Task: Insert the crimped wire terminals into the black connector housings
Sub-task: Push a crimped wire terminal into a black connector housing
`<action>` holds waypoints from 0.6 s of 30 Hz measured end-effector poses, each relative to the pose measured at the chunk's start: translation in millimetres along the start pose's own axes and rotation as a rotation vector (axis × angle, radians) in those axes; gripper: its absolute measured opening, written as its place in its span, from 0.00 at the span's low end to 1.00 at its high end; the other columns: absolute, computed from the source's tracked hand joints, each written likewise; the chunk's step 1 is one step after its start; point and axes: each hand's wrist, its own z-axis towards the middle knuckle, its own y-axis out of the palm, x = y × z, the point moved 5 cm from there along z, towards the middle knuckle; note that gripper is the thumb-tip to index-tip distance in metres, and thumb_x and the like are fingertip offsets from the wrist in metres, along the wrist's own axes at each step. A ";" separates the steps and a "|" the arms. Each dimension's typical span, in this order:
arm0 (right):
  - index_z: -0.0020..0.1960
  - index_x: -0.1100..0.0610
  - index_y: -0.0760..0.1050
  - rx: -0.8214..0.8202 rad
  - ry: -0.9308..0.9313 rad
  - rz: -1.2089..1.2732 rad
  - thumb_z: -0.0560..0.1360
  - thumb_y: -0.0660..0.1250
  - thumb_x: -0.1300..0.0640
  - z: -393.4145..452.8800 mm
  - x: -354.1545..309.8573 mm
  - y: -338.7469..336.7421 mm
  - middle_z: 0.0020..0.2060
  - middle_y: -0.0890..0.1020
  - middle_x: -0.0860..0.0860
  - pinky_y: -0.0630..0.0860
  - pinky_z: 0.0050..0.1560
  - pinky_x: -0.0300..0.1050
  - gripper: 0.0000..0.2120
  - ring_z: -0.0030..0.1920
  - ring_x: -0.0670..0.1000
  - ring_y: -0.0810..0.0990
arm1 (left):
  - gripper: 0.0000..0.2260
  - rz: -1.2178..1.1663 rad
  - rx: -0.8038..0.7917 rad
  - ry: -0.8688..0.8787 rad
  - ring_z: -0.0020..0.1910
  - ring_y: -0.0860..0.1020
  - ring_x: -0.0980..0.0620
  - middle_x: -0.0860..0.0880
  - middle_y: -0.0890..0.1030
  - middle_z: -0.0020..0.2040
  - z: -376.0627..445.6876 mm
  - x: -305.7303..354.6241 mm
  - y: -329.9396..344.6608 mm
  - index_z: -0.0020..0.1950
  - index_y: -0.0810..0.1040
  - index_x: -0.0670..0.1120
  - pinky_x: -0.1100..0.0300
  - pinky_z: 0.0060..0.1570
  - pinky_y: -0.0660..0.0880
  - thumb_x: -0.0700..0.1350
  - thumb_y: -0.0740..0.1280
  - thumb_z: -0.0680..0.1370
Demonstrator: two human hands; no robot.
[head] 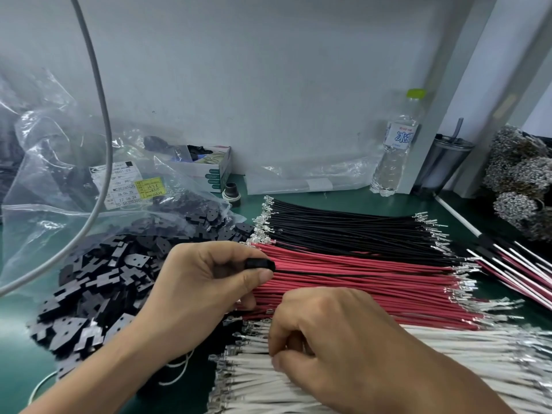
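My left hand (203, 282) pinches a small black connector housing (260, 264) between thumb and forefinger, held over the left ends of the red wires (373, 273). A black wire runs out of the housing to the right. My right hand (337, 342) curls its fingers over the terminal ends where the red wires meet the white wires (448, 354); whether it grips a wire is hidden. Black wires (343, 228) lie behind the red ones. A heap of loose black housings (98, 279) lies to the left.
Clear plastic bags (59, 162) with labels stand at the back left, and a grey cable (103, 115) arcs over them. A small carton (209, 171), a water bottle (394, 144) and a tumbler (442, 162) line the wall. Finished wire assemblies (519, 270) lie at the right.
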 end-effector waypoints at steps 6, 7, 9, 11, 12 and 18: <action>0.49 0.42 0.72 0.011 0.037 0.083 0.78 0.65 0.46 0.0 8.4 -6.1 0.47 0.78 0.38 0.71 0.48 0.39 0.02 0.47 0.40 0.75 | 0.08 -0.041 -0.002 -0.039 0.28 0.83 0.50 0.43 0.86 0.33 1.3 -2.9 -1.3 0.45 0.89 0.52 0.64 0.30 0.78 0.44 0.79 0.68; 0.49 0.42 0.72 0.035 0.059 0.163 0.79 0.66 0.47 -0.4 13.4 -11.0 0.45 0.79 0.38 0.73 0.46 0.40 0.02 0.45 0.40 0.77 | 0.08 -0.062 -0.010 -0.053 0.28 0.83 0.49 0.42 0.86 0.34 2.0 -3.8 -1.8 0.46 0.89 0.51 0.64 0.29 0.78 0.43 0.79 0.68; 0.48 0.43 0.75 0.109 0.105 0.385 0.79 0.68 0.53 -1.2 24.5 -21.1 0.40 0.80 0.43 0.78 0.43 0.46 0.05 0.40 0.44 0.79 | 0.08 -0.095 -0.018 -0.084 0.28 0.82 0.49 0.41 0.85 0.33 3.0 -5.8 -2.9 0.46 0.89 0.49 0.63 0.28 0.78 0.43 0.78 0.67; 0.47 0.44 0.78 0.198 0.139 0.546 0.79 0.69 0.58 -1.1 31.6 -28.8 0.36 0.80 0.46 0.80 0.38 0.52 0.09 0.35 0.48 0.79 | 0.07 -0.102 -0.023 -0.104 0.27 0.82 0.51 0.41 0.85 0.32 3.7 -6.6 -2.9 0.46 0.89 0.49 0.64 0.27 0.77 0.43 0.78 0.68; 0.47 0.44 0.79 0.238 0.147 0.625 0.79 0.69 0.61 -0.8 34.2 -30.8 0.35 0.79 0.46 0.80 0.34 0.50 0.11 0.33 0.48 0.78 | 0.07 -0.112 -0.022 -0.111 0.27 0.81 0.51 0.41 0.84 0.32 3.9 -6.6 -2.6 0.45 0.89 0.49 0.65 0.27 0.76 0.43 0.77 0.68; 0.49 0.45 0.85 0.318 0.170 0.873 0.76 0.71 0.59 -3.0 41.2 -39.3 0.31 0.80 0.48 0.71 0.25 0.38 0.09 0.27 0.46 0.74 | 0.09 -0.117 -0.036 -0.131 0.29 0.83 0.49 0.41 0.85 0.33 3.5 -6.7 -2.9 0.47 0.89 0.50 0.63 0.28 0.78 0.45 0.78 0.67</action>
